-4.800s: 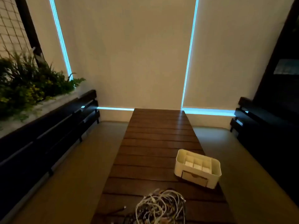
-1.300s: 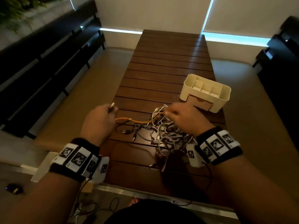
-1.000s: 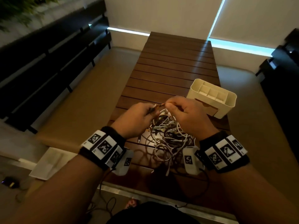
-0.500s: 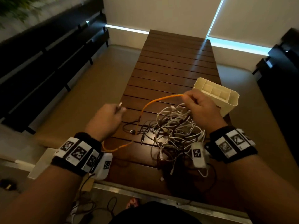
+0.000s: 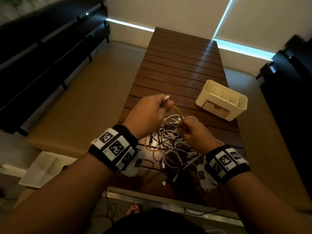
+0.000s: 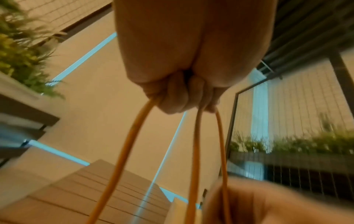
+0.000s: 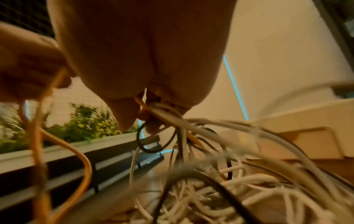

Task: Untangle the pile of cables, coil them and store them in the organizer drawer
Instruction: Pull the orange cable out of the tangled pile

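Note:
A tangle of white and dark cables [image 5: 175,149] lies on the near end of the wooden slatted table [image 5: 182,65]. My left hand [image 5: 150,112] is raised over it and grips loops of an orange cable [image 5: 178,112] [image 6: 122,151], whose plug end sticks out above the fist. My right hand [image 5: 194,130] pinches the same orange cable [image 7: 142,106] just above the pile, with some white strands caught against its fingers. The cream organizer [image 5: 222,100], drawer pushed in, stands on the table to the right beyond the pile.
Dark benches [image 5: 47,53] run along the left, with dark furniture [image 5: 290,85] on the right. A planter with greenery [image 7: 86,128] sits behind the left bench. A white tray [image 5: 42,168] lies on the floor at the near left. Loose wires trail under the table's near edge.
My hands were spread apart with the orange cable stretched between them; now they are close together above the pile. More orange loops are gathered in my left fist.

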Action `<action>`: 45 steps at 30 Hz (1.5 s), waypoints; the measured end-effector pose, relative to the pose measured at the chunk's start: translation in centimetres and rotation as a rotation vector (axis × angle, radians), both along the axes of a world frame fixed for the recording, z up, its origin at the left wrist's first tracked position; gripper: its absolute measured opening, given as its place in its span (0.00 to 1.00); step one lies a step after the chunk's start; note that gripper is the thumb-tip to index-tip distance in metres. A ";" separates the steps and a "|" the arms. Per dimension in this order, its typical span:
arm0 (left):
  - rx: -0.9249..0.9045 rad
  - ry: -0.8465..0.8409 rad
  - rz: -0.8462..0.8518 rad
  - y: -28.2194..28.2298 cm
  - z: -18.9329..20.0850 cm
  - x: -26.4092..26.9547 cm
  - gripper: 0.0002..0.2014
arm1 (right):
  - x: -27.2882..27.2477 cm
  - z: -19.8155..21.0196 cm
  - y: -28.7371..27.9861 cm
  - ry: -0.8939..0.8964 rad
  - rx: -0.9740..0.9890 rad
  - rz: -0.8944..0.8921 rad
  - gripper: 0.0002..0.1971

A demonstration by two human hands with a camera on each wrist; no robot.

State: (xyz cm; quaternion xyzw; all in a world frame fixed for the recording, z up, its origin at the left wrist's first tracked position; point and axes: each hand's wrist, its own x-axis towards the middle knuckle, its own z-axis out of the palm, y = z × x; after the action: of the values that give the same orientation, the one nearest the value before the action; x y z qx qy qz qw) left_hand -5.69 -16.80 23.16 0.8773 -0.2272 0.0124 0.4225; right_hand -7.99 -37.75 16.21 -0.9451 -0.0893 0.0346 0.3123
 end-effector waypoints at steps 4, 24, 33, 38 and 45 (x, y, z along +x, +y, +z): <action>-0.366 -0.058 0.173 2.4 2.8 0.2 0.13 | 0.6 -1.9 -2.8 0.200 -0.221 -0.110 0.06; -0.099 -0.027 -0.116 3.1 0.9 -1.3 0.09 | -2.7 9.4 6.0 -0.191 0.326 -0.012 0.10; -0.482 0.034 0.146 7.2 2.7 1.3 0.16 | -3.0 3.2 1.2 -0.003 0.270 -0.244 0.13; -0.104 0.221 -0.051 6.3 1.6 -0.6 0.16 | -2.6 6.3 0.1 -0.169 0.322 -0.183 0.04; -0.119 0.389 -0.279 3.0 4.6 -4.5 0.15 | -4.8 9.6 2.0 -0.060 0.272 0.269 0.05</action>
State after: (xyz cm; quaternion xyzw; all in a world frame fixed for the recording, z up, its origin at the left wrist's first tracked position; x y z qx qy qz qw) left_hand -10.23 -13.82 27.76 0.7969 -0.2591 -0.2019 0.5070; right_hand -12.83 -35.76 25.80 -0.8743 -0.2280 0.0357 0.4269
